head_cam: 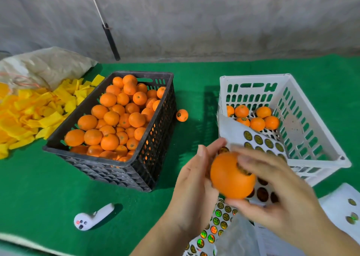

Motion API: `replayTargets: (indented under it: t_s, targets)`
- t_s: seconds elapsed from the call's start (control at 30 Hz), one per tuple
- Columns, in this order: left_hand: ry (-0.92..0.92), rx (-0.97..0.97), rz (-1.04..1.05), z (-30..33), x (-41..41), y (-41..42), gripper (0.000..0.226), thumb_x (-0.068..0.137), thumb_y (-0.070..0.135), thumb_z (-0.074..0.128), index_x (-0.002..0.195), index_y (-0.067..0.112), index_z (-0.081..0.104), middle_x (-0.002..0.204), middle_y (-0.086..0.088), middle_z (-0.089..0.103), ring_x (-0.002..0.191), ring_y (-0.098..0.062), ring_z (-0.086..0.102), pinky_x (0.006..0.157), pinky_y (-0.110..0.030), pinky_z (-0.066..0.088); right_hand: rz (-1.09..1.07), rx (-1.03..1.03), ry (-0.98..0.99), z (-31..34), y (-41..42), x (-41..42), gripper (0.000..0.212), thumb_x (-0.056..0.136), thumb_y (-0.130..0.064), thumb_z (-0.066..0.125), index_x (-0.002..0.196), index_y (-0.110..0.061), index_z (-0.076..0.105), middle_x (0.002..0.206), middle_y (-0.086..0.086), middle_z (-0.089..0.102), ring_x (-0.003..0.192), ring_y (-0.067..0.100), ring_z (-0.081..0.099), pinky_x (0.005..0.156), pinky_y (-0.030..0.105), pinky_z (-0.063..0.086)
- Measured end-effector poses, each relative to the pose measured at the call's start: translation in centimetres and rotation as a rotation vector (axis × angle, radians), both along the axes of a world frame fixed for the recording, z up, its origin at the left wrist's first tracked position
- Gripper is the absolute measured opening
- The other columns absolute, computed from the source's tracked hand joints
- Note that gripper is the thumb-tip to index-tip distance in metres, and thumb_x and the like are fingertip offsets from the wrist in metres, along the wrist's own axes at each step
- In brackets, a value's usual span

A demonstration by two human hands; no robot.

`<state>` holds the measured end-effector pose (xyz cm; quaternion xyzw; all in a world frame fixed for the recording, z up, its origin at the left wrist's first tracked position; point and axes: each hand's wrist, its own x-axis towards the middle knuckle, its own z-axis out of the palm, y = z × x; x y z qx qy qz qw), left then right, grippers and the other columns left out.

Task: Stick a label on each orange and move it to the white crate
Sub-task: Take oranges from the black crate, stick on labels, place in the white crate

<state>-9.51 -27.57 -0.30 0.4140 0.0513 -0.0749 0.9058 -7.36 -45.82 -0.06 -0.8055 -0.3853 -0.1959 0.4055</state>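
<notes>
An orange (229,177) is held in front of me, above the green table. My left hand (192,183) cups its left side. My right hand (272,193) grips it from the right, the fingers pressing a round label (243,171) onto its top. A sheet of round labels (259,140) curls up behind the orange, over the near corner of the white crate (315,131), which holds several labelled oranges (257,119). The black crate (155,154) to the left is full of oranges (116,117).
One orange (182,115) lies on the green mat between the crates. More label sheets (214,224) lie under my hands and at the right edge (348,209). A white controller (91,217) lies near left. Yellow wrappers (35,107) and a sack (48,65) fill the far left.
</notes>
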Motion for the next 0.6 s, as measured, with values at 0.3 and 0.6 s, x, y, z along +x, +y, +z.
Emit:
replayTargets:
  t_s: [0.3,0.6]
  targets:
    - [-0.289,0.452,-0.167,-2.2,1.2,3.1,0.024,0.096,0.011,0.070,0.115,0.025,0.068,0.116,0.002,0.070,0.095,-0.025,0.054,0.087,-0.040,0.045,-0.148,0.100,0.784,-1.0,-2.3,4.2,0.093,0.077,-0.090,0.056,0.158,-0.052,0.030,0.166,-0.023,0.033,0.149,-0.005,0.034,0.120,0.042,0.034]
    - [-0.525,1.387,0.192,-2.2,10.4,12.9,0.018,0.103,0.015,0.056,0.113,0.020,0.070,0.101,0.026,0.071,0.090,0.001,0.067,0.075,-0.016,0.050,-0.094,0.519,0.984,-3.5,-1.4,3.3,0.038,0.084,-0.046,0.080,0.117,-0.027,0.079,0.101,0.012,0.081,0.082,0.044,0.074,0.077,0.049,0.060]
